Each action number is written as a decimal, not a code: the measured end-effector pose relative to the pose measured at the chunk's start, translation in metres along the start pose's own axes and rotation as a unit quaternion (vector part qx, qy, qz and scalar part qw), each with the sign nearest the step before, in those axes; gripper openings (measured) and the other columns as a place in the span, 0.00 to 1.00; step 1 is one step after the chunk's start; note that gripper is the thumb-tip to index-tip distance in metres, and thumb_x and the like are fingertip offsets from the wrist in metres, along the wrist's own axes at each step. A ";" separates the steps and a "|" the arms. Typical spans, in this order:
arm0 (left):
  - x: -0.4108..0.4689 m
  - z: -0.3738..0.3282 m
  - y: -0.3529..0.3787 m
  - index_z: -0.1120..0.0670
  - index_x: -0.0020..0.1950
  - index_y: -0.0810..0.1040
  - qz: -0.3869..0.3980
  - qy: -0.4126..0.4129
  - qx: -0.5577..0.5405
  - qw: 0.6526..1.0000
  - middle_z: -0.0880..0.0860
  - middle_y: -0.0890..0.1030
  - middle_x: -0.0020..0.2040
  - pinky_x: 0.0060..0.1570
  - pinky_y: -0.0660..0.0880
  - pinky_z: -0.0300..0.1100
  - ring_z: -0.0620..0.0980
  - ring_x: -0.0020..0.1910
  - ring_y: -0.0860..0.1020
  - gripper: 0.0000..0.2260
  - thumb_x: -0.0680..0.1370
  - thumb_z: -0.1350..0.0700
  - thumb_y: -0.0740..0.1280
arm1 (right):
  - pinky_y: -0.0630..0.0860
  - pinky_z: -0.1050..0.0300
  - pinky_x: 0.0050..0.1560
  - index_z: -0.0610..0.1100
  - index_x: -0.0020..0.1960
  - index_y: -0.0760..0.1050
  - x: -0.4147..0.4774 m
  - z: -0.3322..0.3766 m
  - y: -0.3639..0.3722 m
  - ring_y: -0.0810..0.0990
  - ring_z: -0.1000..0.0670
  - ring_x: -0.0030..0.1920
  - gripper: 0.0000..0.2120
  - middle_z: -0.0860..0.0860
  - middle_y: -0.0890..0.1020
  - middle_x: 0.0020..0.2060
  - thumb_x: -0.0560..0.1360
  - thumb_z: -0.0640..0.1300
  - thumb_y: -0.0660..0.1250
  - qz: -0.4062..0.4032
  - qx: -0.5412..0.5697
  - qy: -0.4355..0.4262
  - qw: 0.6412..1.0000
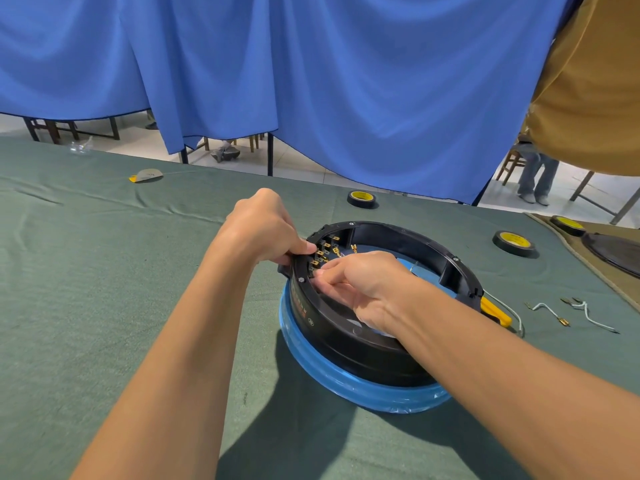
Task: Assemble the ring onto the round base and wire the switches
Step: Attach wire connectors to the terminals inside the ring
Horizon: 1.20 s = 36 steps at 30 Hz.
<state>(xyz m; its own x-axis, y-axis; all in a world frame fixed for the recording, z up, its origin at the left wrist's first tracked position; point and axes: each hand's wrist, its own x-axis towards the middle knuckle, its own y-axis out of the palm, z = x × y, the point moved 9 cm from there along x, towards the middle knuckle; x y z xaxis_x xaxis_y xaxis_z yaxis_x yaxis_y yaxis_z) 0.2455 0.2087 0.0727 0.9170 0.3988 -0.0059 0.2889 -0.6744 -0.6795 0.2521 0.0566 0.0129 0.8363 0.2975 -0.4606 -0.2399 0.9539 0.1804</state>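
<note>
A black ring (398,233) sits on a round base wrapped in blue film (346,379) on the green cloth. On the ring's left inner wall is a block of switches with brass terminals (323,252). My left hand (266,230) grips the ring's outer left rim beside the switches, thumb on top. My right hand (360,285) reaches inside the ring, and its fingertips pinch a small wire connector at the lower terminals. The connector itself is mostly hidden by my fingers.
Loose white wires with brass lugs (568,311) lie right of the base, next to a yellow-handled tool (495,310). Black tape rolls (362,199) (514,242) sit behind. A blue curtain hangs beyond the table's far edge.
</note>
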 end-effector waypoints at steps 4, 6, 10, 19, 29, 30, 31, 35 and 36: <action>0.000 -0.002 0.000 0.58 0.39 0.85 -0.002 0.001 0.003 1.000 0.53 0.84 0.30 0.49 0.81 0.46 0.47 0.31 0.84 0.10 0.68 0.52 0.80 | 0.79 0.62 0.27 0.31 0.46 0.76 -0.002 0.000 0.005 0.81 0.47 0.36 0.12 0.39 0.79 0.39 0.72 0.19 0.58 0.011 0.006 0.000 1.000; 0.000 -0.003 0.000 0.58 0.39 0.85 -0.003 0.005 0.010 1.000 0.53 0.84 0.30 0.49 0.81 0.47 0.47 0.31 0.84 0.10 0.68 0.53 0.80 | 0.78 0.61 0.26 0.30 0.48 0.75 -0.004 0.003 0.006 0.81 0.45 0.37 0.13 0.37 0.79 0.42 0.72 0.19 0.58 0.012 0.006 -0.013 1.000; 0.001 -0.008 0.001 0.59 0.40 0.85 0.001 0.021 0.031 0.999 0.54 0.84 0.31 0.42 0.81 0.42 0.47 0.28 0.83 0.09 0.70 0.54 0.79 | 0.80 0.59 0.29 0.32 0.43 0.77 -0.011 0.011 0.006 0.83 0.44 0.35 0.09 0.38 0.80 0.39 0.73 0.22 0.61 0.009 -0.058 -0.056 0.997; 0.001 -0.007 0.007 0.61 0.43 0.84 0.001 0.032 0.022 0.999 0.59 0.83 0.40 0.48 0.81 0.50 0.57 0.44 0.82 0.14 0.72 0.49 0.76 | 0.72 0.56 0.42 0.49 0.46 0.81 -0.021 0.072 -0.003 0.77 0.49 0.50 0.05 0.51 0.82 0.43 0.75 0.43 0.67 -0.169 -0.556 -0.355 0.732; 0.003 -0.006 0.013 0.60 0.47 0.83 0.005 0.015 0.033 0.999 0.61 0.80 0.48 0.38 0.73 0.44 0.57 0.44 0.80 0.14 0.73 0.50 0.76 | 0.64 0.53 0.48 0.46 0.47 0.84 0.005 0.063 0.009 0.64 0.45 0.59 0.06 0.48 0.80 0.51 0.75 0.43 0.68 -0.113 -0.597 -0.307 0.733; 0.003 -0.006 0.013 0.61 0.48 0.82 0.001 0.010 0.034 0.999 0.61 0.80 0.48 0.37 0.72 0.44 0.57 0.43 0.80 0.14 0.72 0.50 0.76 | 0.64 0.53 0.48 0.46 0.48 0.84 0.006 0.062 0.008 0.64 0.45 0.60 0.06 0.48 0.80 0.51 0.75 0.42 0.68 -0.108 -0.593 -0.300 0.740; 0.003 -0.005 0.012 0.61 0.47 0.81 -0.007 0.003 0.036 0.999 0.61 0.80 0.47 0.35 0.71 0.44 0.58 0.43 0.80 0.15 0.72 0.49 0.76 | 0.64 0.53 0.48 0.46 0.48 0.84 0.006 0.061 0.007 0.64 0.45 0.60 0.06 0.49 0.80 0.51 0.75 0.41 0.68 -0.102 -0.586 -0.296 0.747; 0.003 -0.006 0.008 0.60 0.36 0.71 -0.043 -0.015 0.042 0.998 0.60 0.76 0.42 0.29 0.65 0.44 0.63 0.51 0.79 0.20 0.70 0.49 0.78 | 0.63 0.54 0.48 0.44 0.47 0.84 0.003 0.063 0.006 0.63 0.48 0.58 0.06 0.50 0.79 0.47 0.76 0.39 0.69 -0.093 -0.568 -0.304 0.759; 0.003 -0.005 0.008 0.60 0.35 0.69 -0.048 -0.017 0.042 0.998 0.62 0.76 0.43 0.31 0.67 0.45 0.64 0.53 0.78 0.21 0.70 0.49 0.78 | 0.63 0.54 0.48 0.44 0.47 0.84 0.002 0.063 0.006 0.62 0.48 0.58 0.06 0.51 0.78 0.45 0.76 0.39 0.69 -0.093 -0.566 -0.307 0.760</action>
<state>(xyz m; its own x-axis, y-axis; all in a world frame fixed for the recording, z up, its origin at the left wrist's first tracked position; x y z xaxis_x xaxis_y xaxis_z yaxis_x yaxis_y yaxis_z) 0.2518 0.2013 0.0714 0.8757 0.4814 0.0375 0.3496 -0.5786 -0.7369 0.2838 0.0609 0.0682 0.8967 0.4098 0.1673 -0.0699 0.5044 -0.8606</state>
